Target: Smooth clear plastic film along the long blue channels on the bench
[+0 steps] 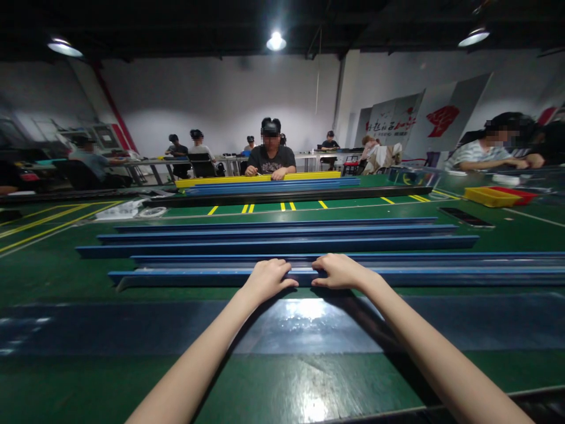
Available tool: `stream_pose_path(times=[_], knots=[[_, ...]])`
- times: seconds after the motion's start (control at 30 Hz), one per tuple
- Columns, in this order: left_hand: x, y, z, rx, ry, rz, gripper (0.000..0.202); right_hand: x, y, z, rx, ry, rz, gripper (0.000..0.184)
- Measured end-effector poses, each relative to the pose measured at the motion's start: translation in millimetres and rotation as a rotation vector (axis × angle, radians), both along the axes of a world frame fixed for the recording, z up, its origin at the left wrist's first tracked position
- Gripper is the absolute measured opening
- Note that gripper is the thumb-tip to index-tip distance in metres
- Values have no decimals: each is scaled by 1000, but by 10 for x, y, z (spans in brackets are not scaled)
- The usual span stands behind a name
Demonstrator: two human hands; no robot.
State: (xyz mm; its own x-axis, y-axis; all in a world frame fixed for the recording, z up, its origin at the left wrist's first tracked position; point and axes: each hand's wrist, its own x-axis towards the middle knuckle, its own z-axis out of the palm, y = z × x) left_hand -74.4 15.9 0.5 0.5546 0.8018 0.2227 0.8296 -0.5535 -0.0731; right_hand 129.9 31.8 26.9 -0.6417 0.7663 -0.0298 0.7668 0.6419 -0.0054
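Note:
A long blue channel-shaped profile [198,277] lies crosswise on the green table in front of me. My left hand [271,277] grips it near the middle of the view, thumb on the near wall and fingers bent over into the channel. Just to the right, my right hand [338,272] holds the same profile in a like way, with a short gap between the hands. The profile's right end runs out of view. Nearer to me, a clear glossy plastic strip [145,327] lies flat across the table.
Beyond lie several more blue profiles [282,244], a black profile [309,194] and a yellow profile [309,175], where a person [271,156] sits opposite. A phone [467,217] and yellow tray [489,197] are at right, a white tape roll [152,212] at left.

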Motion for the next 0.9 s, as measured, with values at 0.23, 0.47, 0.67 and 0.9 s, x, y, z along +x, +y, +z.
stream_pose_path(times=[0.23, 0.47, 0.67, 0.9], knots=[[-226, -55, -18, 11, -35, 48, 31, -20, 58, 4, -73, 76, -4, 35], [-315, -87, -10, 13, -65, 71, 30, 36, 7, -48, -4, 85, 7, 36], [-387, -117, -26, 34, -66, 98, 30, 26, -66, -92, 93, 63, 25, 37], [-345, -145, -52, 57, -51, 115, 30, 36, -73, -110, 99, 52, -21, 40]])
